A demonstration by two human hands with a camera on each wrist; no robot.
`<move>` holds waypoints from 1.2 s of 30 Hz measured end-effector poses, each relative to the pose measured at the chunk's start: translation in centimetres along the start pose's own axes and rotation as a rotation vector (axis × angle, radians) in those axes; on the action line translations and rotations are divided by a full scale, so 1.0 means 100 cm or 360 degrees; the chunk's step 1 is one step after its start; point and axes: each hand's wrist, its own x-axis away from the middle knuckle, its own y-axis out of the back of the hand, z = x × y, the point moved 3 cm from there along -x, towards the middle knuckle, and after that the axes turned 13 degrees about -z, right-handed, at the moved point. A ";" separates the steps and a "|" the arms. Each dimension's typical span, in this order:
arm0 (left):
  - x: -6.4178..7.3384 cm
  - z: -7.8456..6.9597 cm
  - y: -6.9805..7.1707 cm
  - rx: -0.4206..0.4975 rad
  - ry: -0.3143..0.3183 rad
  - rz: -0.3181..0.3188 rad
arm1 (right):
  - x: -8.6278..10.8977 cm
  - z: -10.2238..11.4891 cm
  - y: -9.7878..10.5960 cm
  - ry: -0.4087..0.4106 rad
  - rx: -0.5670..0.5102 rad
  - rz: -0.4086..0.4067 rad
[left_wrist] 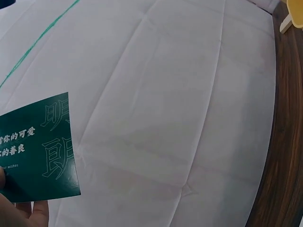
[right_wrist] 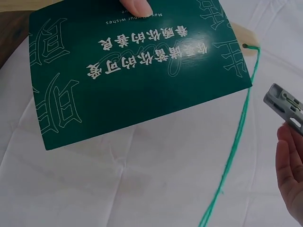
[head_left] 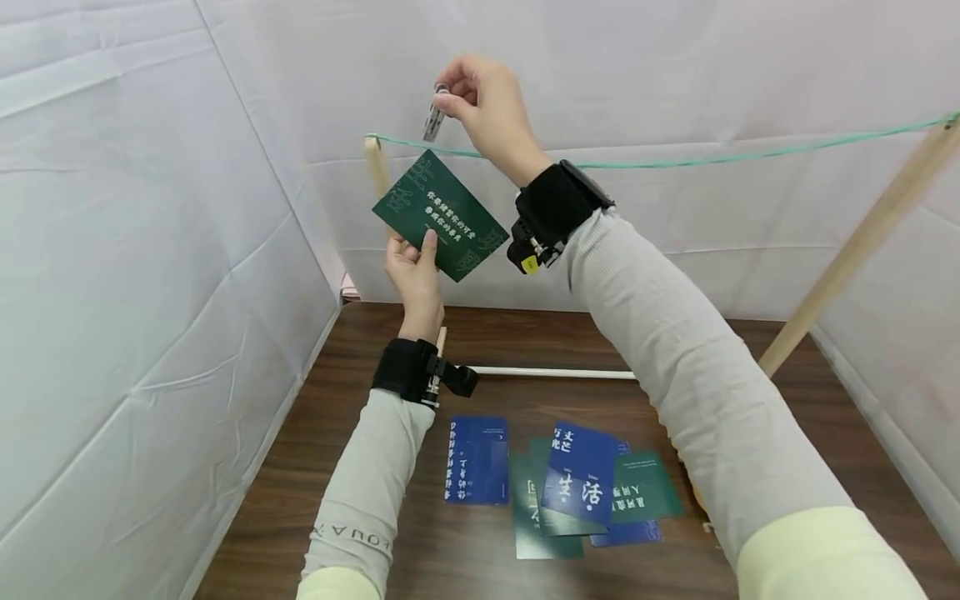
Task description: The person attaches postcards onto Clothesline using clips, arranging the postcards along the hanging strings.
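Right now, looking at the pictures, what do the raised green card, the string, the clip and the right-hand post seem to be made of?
Raised green card: probably coated paper; thin, with glossy glare.
String: perhaps synthetic fibre, finish unclear; separate strands show.
Clip: metal or hard plastic; its smooth, silvery-grey look leaves that open.
Right-hand post: apparently wood, matt; its pale tan colour suggests it.

Head view bright and even, wrist views dimmer and greyer, glare on card (right_wrist: 137, 82), soft shading on sheet (left_wrist: 156, 109), table (left_wrist: 289, 118) edge bowed in left wrist view
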 end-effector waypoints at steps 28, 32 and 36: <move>-0.003 0.008 -0.008 -0.0107 -0.0027 -0.0016 | -0.009 -0.002 -0.013 -0.0081 0.0278 0.0481; -0.002 0.010 -0.005 -0.0120 -0.0033 -0.0019 | -0.008 -0.002 -0.013 -0.0086 0.0321 0.0571; 0.000 0.014 -0.002 -0.0153 -0.0029 -0.0044 | -0.005 -0.004 -0.013 -0.0079 0.0369 0.0662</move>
